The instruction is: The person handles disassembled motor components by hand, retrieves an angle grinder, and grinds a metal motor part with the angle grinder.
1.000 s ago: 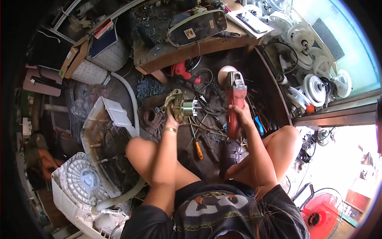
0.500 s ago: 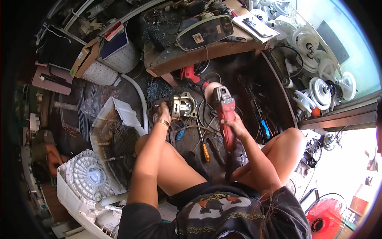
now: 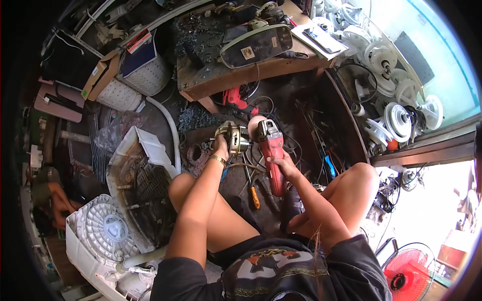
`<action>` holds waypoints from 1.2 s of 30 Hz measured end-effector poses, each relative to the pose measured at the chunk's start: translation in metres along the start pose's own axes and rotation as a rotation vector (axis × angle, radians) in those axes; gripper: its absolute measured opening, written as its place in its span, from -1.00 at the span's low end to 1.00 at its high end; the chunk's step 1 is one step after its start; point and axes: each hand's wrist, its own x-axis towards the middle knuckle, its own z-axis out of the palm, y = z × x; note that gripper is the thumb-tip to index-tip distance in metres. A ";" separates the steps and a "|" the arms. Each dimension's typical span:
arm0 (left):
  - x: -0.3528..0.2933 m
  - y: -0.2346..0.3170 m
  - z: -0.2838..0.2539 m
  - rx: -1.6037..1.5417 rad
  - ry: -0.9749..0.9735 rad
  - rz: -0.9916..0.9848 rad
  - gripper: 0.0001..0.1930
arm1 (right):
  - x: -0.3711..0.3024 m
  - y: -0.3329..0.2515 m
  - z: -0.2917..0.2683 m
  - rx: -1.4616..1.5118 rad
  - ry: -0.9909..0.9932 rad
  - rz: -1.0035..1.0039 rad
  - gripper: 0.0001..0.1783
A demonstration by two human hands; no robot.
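My left hand (image 3: 220,145) is closed around the left side of a brass-coloured electric motor (image 3: 234,138), holding it above the floor. In my right hand (image 3: 284,164) is a red angle grinder (image 3: 272,153), gripped around its body. The grinder's pale round disc (image 3: 255,124) is right beside the motor's right end; whether the two touch I cannot tell. Below them, a screwdriver with an orange handle (image 3: 255,197) lies on the floor between my legs. A red power drill (image 3: 234,98) rests beyond, near the workbench.
A wooden workbench (image 3: 201,85) stands ahead, with a dark oblong case (image 3: 257,46) on it. White pulleys (image 3: 397,122) are piled at the right. Washing machine parts, including a ribbed white tub (image 3: 108,226), sit at the left. A red fan (image 3: 406,276) stands at the lower right.
My left hand has brought the motor to the right and turned it. The grinder has shifted left, so its disc is now close beside the motor. The whole view has shifted slightly.
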 end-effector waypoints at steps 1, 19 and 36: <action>0.006 -0.001 -0.003 -0.006 -0.008 -0.002 -0.51 | 0.001 0.000 0.001 -0.001 -0.002 0.001 -0.31; 0.038 -0.023 0.001 -0.049 -0.087 -0.031 -0.52 | 0.017 0.010 -0.016 -0.006 0.041 -0.026 -0.32; 0.043 -0.030 -0.002 -0.065 -0.038 -0.032 -0.51 | 0.007 0.004 -0.015 -0.008 0.017 0.033 -0.34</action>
